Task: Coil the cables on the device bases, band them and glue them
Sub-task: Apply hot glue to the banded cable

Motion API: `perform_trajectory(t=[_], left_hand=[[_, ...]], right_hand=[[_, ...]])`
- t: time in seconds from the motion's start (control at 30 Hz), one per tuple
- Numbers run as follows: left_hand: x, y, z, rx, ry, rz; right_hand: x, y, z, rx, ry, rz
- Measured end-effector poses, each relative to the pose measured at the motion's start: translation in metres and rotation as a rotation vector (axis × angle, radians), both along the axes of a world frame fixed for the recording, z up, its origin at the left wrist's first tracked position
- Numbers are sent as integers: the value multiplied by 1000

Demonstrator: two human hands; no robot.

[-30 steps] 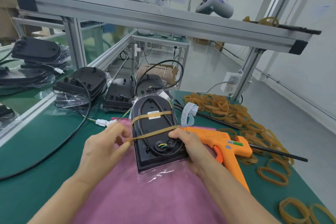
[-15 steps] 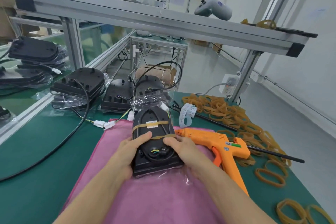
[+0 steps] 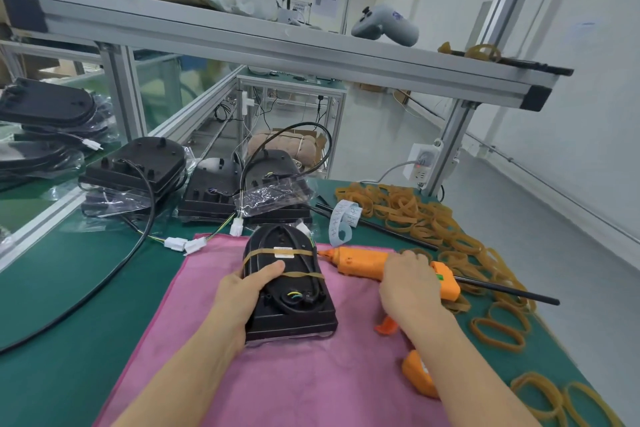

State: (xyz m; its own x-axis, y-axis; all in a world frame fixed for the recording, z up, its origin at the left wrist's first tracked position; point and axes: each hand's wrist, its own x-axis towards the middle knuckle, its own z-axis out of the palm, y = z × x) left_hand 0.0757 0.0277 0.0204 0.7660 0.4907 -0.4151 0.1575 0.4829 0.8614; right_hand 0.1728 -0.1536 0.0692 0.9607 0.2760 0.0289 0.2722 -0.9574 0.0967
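Both forearms bare, reaching forward from the bottom edge. Left hand (image 3: 242, 291) lies along the left side of the base (image 3: 294, 302), thumb flat across its top, fingers hidden under the edge. Right hand (image 3: 410, 282) is palm-down over the glue gun (image 3: 367, 262), fingers curled round its body, wrist bent slightly inward. Hands well apart.

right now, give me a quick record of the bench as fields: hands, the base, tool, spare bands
left hand: holds the black device base on the pink cloth, thumb on top
right hand: grip on the orange glue gun
base: cable coiled, two rubber bands across it
glue gun nozzle: beside the base's right edge
spare bands: loose heap on the green mat, right side
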Motion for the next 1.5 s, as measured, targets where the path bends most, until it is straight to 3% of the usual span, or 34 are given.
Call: perform_trajectory(t=[0.13, 0.3, 0.5, 0.63, 0.77, 0.87, 1.03, 1.27, 1.43, 1.5], left_hand=[[-1, -1, 0, 8, -5, 4], [-2, -2, 0, 4, -15, 6], [-2, -1, 0, -9, -22, 2], [-2, -1, -1, -17, -34, 1], [-2, -1, -3, -13, -38, -5], [-2, 0, -3, 0, -33, -5], [-1, 0, -4, 3, -53, -21], [0, 5, -9, 20, -51, -62], [3, 12, -4, 2, -41, -151], [2, 17, -1, -3, -57, -182]], right_hand=[[-1, -14, 24, 58, 192, 70], [9, -22, 14, -132, 214, -100], [16, -27, 4, -93, 260, -158], [13, -34, -11, 185, 138, -225], [19, -48, -15, 415, 183, -291], [23, -57, -10, 711, 360, -301], [25, -63, -11, 1155, 828, -434], [31, -59, 7, 1718, 991, -118], [33, -38, 32, 1808, 1099, 93], [32, -26, 40, 1724, 1161, 144]])
